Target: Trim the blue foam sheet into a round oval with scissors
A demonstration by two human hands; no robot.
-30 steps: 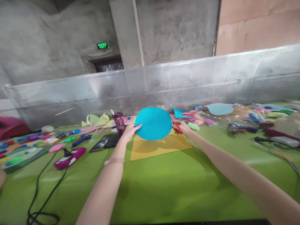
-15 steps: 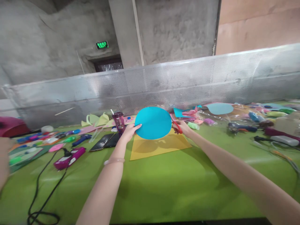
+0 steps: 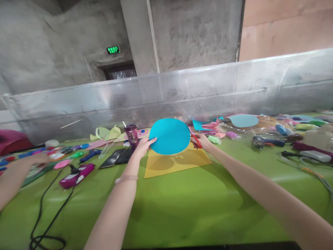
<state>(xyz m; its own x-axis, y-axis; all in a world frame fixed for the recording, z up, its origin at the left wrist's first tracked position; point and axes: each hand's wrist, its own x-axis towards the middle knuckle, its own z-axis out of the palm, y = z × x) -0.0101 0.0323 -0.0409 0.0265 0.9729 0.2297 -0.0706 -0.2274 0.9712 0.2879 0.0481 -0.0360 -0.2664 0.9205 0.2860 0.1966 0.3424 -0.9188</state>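
My left hand [image 3: 144, 146] pinches the left edge of a round turquoise paper disc [image 3: 169, 136], which it holds upright above the green table [image 3: 182, 208]. My right hand [image 3: 203, 141] grips red-handled scissors [image 3: 195, 140] at the disc's right edge. Under the disc a yellow sheet [image 3: 174, 162] lies flat on the table.
A purple cup [image 3: 131, 135] and two black phones [image 3: 118, 157] lie left of my hand. A magenta corded tool [image 3: 76, 175] trails a black cable. Another person's arm [image 3: 18, 172] reaches in from the left over coloured craft pieces. Clay bags and tools crowd the right. A perforated metal fence [image 3: 208, 90] stands behind the table.
Another person's arm has come in from the left edge and reached across the craft pieces. My hands, the disc and the scissors have hardly moved.
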